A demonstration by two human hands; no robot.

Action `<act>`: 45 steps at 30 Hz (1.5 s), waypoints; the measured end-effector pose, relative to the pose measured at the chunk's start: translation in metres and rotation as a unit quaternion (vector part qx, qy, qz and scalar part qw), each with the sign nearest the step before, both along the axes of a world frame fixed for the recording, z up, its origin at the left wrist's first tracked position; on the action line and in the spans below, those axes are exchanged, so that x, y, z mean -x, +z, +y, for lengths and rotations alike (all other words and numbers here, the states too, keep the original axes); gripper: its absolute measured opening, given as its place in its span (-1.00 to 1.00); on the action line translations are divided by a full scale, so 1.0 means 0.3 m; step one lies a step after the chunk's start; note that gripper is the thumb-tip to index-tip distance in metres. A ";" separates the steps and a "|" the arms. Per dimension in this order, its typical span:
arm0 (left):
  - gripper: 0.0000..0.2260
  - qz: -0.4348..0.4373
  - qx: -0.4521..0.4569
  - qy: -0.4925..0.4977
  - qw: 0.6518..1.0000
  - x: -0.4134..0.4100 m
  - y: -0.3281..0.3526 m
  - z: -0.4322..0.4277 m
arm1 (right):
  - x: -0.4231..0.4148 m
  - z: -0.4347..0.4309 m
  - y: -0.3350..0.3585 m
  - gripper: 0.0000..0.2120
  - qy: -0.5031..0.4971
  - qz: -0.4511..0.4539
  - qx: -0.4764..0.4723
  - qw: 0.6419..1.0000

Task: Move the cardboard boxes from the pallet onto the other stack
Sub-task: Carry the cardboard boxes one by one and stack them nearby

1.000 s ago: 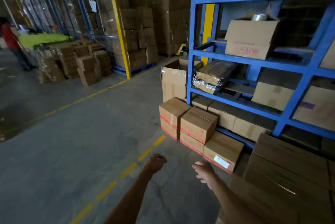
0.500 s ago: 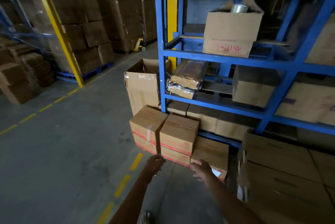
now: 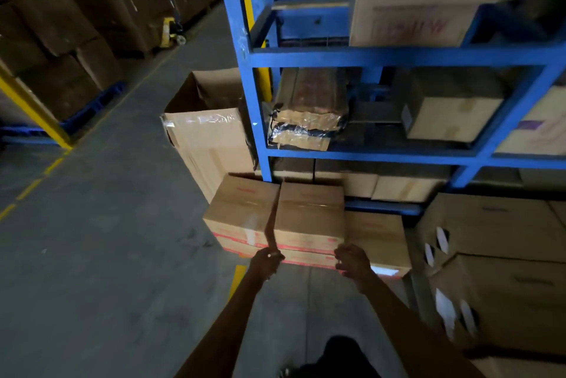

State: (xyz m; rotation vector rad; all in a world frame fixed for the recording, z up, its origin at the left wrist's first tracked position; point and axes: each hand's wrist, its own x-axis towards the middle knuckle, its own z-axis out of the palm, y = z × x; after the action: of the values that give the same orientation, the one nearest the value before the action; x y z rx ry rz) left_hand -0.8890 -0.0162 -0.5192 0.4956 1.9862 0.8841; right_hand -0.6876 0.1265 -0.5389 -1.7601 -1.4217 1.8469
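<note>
Dim warehouse light, deep shadow lower frame (arms near-black), motion blur throughout, wide-angle bending at edges.

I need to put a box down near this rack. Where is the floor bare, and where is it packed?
Bare concrete floor lies left of the small box stack, out to the dashed yellow line. Crowded: between that stack and the large cartons on the right, and under the blue rack.

Warehouse aisle: blue steel racking (image 3: pixel 254 120) w/ cardboard cartons (image 3: pixel 309 212), yellow floor lines (image 3: pixel 29 189), pallet jack (image 3: pixel 170 33) at rear.
</note>
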 end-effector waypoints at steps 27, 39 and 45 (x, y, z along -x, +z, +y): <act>-0.31 0.067 0.162 -0.066 0.982 0.710 -1.036 1.034 | 0.536 0.981 -0.935 -0.29 0.047 -0.259 -0.027 0.964; -0.31 0.093 0.171 0.024 0.981 0.754 -1.470 1.113 | 0.529 1.105 -1.409 -0.18 0.002 -0.241 -0.025 0.970; -0.31 0.089 0.169 0.040 0.981 0.759 -1.485 1.114 | 0.524 1.111 -1.422 -0.22 0.006 -0.237 -0.029 0.971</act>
State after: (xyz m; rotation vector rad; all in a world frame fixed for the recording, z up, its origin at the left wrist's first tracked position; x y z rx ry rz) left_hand -1.1167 0.3180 -0.9647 0.3091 2.2773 0.5447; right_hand -0.8449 0.4597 -0.9655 -2.2668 -1.6206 1.4246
